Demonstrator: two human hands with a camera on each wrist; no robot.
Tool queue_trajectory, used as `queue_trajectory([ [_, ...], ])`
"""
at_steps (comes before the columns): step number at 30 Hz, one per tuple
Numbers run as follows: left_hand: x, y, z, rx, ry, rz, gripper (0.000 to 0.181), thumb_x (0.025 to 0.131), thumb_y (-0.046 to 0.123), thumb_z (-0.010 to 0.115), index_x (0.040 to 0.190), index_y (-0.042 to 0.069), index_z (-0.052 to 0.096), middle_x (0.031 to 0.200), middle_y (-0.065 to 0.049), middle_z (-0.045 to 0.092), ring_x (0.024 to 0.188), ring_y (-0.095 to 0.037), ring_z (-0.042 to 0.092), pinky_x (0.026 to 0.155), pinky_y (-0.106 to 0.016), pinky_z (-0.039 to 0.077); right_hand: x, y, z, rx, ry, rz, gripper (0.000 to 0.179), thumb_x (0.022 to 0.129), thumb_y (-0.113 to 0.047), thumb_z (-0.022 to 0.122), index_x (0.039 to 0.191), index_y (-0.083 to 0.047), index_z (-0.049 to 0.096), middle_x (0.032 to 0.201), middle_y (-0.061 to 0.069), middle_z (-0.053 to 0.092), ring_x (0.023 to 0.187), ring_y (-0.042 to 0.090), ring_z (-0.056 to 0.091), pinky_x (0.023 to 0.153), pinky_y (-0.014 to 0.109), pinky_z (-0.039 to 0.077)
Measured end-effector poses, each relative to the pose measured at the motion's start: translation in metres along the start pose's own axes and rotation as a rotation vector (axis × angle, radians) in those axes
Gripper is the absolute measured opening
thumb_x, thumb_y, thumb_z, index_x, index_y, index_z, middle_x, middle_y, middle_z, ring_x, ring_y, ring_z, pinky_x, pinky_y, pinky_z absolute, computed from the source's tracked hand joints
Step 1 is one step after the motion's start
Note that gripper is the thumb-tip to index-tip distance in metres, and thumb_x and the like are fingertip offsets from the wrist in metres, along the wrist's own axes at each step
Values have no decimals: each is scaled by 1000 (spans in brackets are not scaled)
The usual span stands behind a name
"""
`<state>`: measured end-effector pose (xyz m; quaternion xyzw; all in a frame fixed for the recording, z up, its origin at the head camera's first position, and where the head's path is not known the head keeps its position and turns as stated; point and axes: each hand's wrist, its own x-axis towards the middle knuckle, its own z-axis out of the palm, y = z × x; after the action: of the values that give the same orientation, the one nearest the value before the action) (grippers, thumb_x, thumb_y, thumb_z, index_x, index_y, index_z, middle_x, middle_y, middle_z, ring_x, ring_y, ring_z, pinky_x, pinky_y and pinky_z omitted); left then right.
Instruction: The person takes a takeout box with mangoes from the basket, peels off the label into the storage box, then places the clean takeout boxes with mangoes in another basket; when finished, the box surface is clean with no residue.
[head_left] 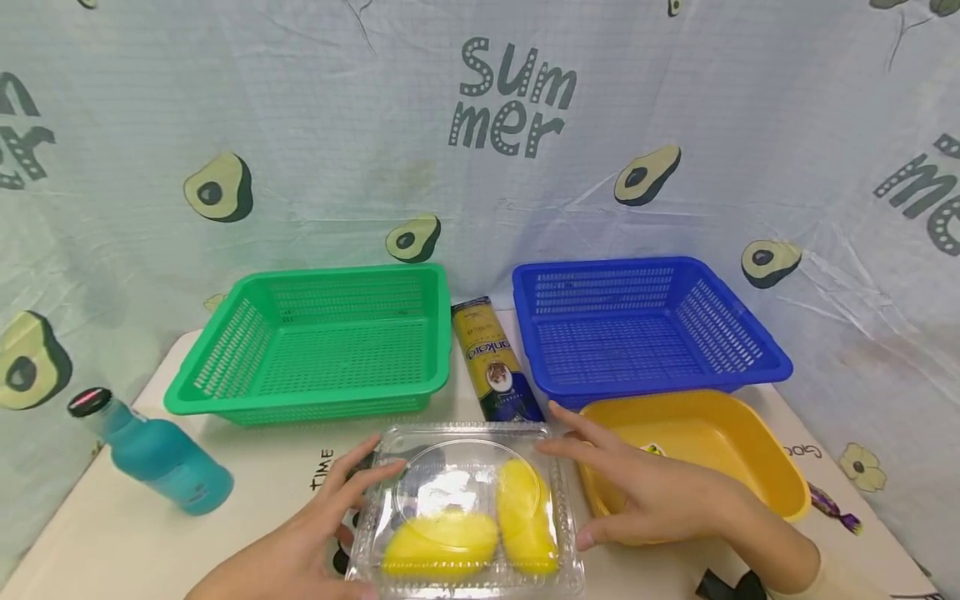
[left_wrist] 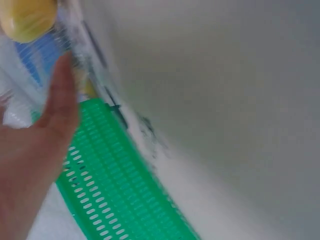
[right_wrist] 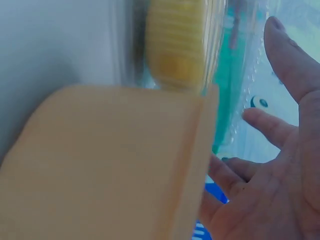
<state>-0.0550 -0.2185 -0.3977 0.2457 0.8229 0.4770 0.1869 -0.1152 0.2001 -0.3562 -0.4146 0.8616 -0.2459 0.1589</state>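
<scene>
A clear plastic clamshell box (head_left: 465, 446) with its lid down lies at the front middle of the table. Inside are two rounded, oblong yellow pieces (head_left: 441, 542) that look like fruit, one lying across and one lengthwise. My left hand (head_left: 318, 521) is at the box's left side, fingers spread, fingertips by the lid's edge. On the other side, my right hand (head_left: 645, 483) has its fingers stretched and parted near the upper right corner. In the right wrist view, its palm faces the box with a gap between. Whether any fingertip touches the plastic is hard to tell.
A green basket (head_left: 341, 404) stands behind on the left, a blue basket (head_left: 652, 383) behind on the right. Between them lies a yellow-and-blue packet (head_left: 495, 358). An orange-yellow basin (head_left: 697, 425) sits under the right forearm. A blue bottle (head_left: 168, 462) lies tilted at left.
</scene>
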Motion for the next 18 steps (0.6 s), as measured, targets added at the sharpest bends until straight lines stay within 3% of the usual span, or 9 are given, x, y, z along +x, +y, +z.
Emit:
queue_trajectory([
  [2,3,-1,1,13,-28,-19,100,88,28,84,164,32,18,168,-9,-17,140,-56,21,84,-33,54,0,-2,1,2,-14,-13,85,91,-59,68,162,-36,27,174,-2,-2,156,39,19,109,66,39],
  [4,4,-1,2,14,-48,-38,99,89,29,82,164,34,17,168,-7,-18,143,-58,16,86,-34,54,0,-2,3,3,-29,-22,87,91,-59,68,163,-35,25,174,0,-3,155,41,18,108,68,38],
  [7,3,0,1,0,-67,-32,96,92,28,80,164,32,17,168,-6,-19,143,-56,17,85,-33,53,1,-2,5,21,-47,-19,94,89,-57,73,164,-34,22,174,1,-4,155,44,17,107,71,38],
  [13,3,8,-9,27,-88,6,83,93,24,78,159,29,28,168,-2,-21,143,-55,22,86,-34,55,1,0,11,45,-73,32,129,74,-65,83,166,-33,-1,173,-7,-10,158,35,7,113,67,33],
  [18,5,12,-17,117,-74,49,87,85,31,87,155,33,34,169,5,-21,147,-55,19,92,-41,55,5,-2,20,-42,-35,58,130,72,-76,76,166,-32,-1,173,-8,-8,158,31,13,111,63,39],
])
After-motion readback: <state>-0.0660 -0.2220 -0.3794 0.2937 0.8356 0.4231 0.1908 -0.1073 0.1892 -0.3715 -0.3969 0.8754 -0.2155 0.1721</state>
